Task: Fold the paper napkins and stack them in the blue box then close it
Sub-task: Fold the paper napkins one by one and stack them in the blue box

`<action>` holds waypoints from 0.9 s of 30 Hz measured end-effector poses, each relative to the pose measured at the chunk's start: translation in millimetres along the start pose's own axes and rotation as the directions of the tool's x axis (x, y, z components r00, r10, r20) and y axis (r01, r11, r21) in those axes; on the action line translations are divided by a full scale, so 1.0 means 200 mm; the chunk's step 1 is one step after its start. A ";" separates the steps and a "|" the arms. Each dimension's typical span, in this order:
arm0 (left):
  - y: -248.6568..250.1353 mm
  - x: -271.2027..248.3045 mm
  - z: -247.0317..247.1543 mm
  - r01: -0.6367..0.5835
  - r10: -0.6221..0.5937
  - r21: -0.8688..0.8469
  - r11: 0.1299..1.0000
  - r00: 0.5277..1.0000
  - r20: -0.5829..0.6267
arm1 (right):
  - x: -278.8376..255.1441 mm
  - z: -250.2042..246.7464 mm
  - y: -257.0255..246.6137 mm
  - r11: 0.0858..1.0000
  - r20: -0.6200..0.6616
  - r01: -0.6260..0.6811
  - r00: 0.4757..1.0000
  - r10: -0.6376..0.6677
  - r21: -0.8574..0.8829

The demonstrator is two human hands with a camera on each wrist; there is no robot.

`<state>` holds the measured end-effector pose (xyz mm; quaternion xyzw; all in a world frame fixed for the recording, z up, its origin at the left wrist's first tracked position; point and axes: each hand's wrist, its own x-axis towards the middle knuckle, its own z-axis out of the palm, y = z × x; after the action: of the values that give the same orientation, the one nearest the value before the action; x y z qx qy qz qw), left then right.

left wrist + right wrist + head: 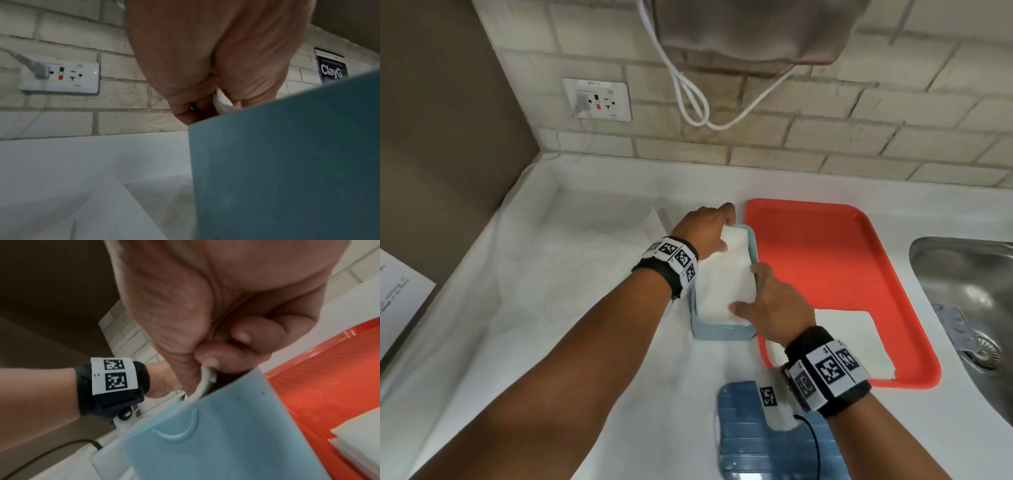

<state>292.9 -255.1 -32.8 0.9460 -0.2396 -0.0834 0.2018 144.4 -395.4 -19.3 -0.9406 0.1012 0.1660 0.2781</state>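
One blue box (pixel 722 334), lid off, on the white-covered counter (pixel 551 308), just left of the one red tray (pixel 825 257) and touching or nearly touching its left edge. One blue lid (pixel 743 438) lies flat at the counter's near edge, below the box.

Napkins: one folded napkin (pixel 726 277) in the box mouth, filling it end to end; whether others lie under it cannot be told. One small stack of unfolded napkins (pixel 859 342) on the tray's near end. One more white sheet (pixel 654 222) on the counter left of the box, partly behind the wrist.

Two hands, both on the folded napkin. Left hand (pixel 705 229) at the box's far end, fingers curled over the far rim; the left wrist view shows fingertips and thumb pinching a napkin edge (pixel 223 101) just above the box wall (pixel 287 162). Right hand (pixel 774 305) at the near right corner; in the right wrist view, its thumb and curled fingers pinch the napkin's edge (pixel 206 379) at the box rim (pixel 205 443).
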 end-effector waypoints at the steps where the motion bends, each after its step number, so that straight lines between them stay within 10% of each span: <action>1: 0.00 0.00 0.01 -0.013 0.013 0.024 1.000 1.000 0.007 | 0.00 0.00 -0.01 0.999 0.000 0.012 1.000 -0.012 -0.038; 10: 0.09 -0.05 0.03 -0.056 0.099 0.523 0.850 0.994 -0.054 | -0.05 0.01 -0.09 0.894 -0.016 0.038 0.999 -0.051 -0.446; 15: 0.11 -0.10 -0.01 -0.069 0.063 0.429 0.901 0.998 0.029 | -0.09 0.05 -0.11 0.819 -0.142 0.101 0.966 -0.216 -0.565; 19: 0.10 -0.14 -0.02 -0.058 -0.049 0.424 0.904 0.971 0.236 | -0.08 0.07 -0.11 0.832 0.116 0.448 0.893 -0.435 -0.326; 27: 0.10 -0.19 0.07 -0.063 -0.069 0.447 0.892 0.960 0.273 | 0.00 0.15 -0.08 0.746 0.308 0.483 0.874 -0.377 -0.457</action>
<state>249.0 -257.1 -34.9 0.9456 -0.2773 -0.1595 -0.0594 141.2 -365.8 -34.4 -0.9565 -0.1959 0.2099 0.0523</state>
